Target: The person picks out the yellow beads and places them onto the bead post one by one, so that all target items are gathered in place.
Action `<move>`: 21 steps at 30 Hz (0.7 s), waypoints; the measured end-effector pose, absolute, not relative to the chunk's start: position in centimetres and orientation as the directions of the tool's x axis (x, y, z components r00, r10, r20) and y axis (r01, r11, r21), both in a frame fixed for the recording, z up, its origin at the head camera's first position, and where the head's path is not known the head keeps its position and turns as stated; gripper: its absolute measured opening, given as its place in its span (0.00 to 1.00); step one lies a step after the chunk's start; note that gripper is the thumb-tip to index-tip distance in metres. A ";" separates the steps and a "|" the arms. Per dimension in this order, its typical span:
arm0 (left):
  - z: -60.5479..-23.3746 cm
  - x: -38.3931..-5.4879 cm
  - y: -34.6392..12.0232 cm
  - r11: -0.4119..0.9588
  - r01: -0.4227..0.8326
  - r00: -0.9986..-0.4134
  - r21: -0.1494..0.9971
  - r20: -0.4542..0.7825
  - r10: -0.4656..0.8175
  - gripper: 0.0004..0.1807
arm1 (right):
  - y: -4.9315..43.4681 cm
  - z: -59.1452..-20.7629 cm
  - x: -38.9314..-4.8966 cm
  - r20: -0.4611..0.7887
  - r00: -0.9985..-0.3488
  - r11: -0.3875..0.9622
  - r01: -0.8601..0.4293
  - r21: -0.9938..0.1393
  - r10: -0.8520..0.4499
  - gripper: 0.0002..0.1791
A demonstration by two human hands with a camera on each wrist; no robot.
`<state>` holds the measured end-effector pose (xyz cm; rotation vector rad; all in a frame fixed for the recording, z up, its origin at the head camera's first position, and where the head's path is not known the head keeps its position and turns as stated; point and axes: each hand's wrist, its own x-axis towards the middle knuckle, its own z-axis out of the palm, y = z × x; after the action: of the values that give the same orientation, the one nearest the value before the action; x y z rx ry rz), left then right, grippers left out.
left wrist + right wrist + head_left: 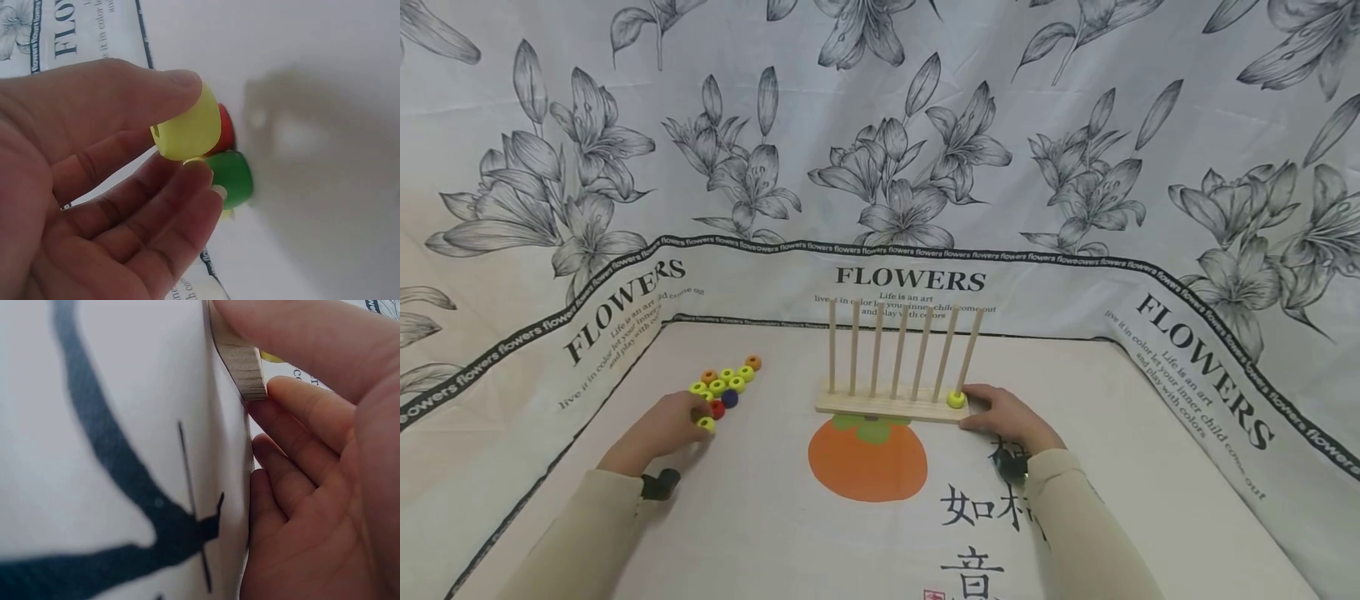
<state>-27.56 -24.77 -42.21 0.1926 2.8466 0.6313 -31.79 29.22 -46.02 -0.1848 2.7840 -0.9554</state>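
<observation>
My left hand point(673, 421) is over the near end of the bead cluster. Its thumb and fingers pinch a yellow bead point(190, 128). Just past the fingertips are a red bead point(226, 128) and a green bead point(234, 180), the green one right by the middle fingertips. At the centre of the table stands a wooden peg rack point(891, 406) with several upright pegs. One yellow bead point(956, 400) sits at the bottom of its rightmost peg. With the thumb in front and fingers behind, my right hand point(1007, 415) grips the right end of the rack's base point(247, 372).
Several yellow beads point(718, 387), orange beads point(753, 362) and a dark blue bead point(730, 398) lie in a slanted cluster at the left. The tablecloth carries an orange persimmon print point(867, 462) and black characters. Behind the rack rises a flower-printed cloth wall point(760, 275).
</observation>
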 end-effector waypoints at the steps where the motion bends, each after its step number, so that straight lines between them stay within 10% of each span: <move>1: -42.2 -27.6 -24.7 0.898 0.082 -0.968 0.433 -0.179 0.175 0.18 | 29.2 -46.0 -31.8 -0.141 -0.974 0.785 -0.055 -0.618 -0.179 0.47; 21: -40.6 -28.3 -22.2 0.849 0.127 -0.977 0.513 -0.084 0.197 0.22 | 29.3 -46.3 -31.9 -0.119 -0.975 0.780 -0.074 -0.622 -0.188 0.46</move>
<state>-28.31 -22.22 -40.59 0.2539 2.8914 0.7888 -31.88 29.30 -46.26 -0.2079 2.7967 -0.9662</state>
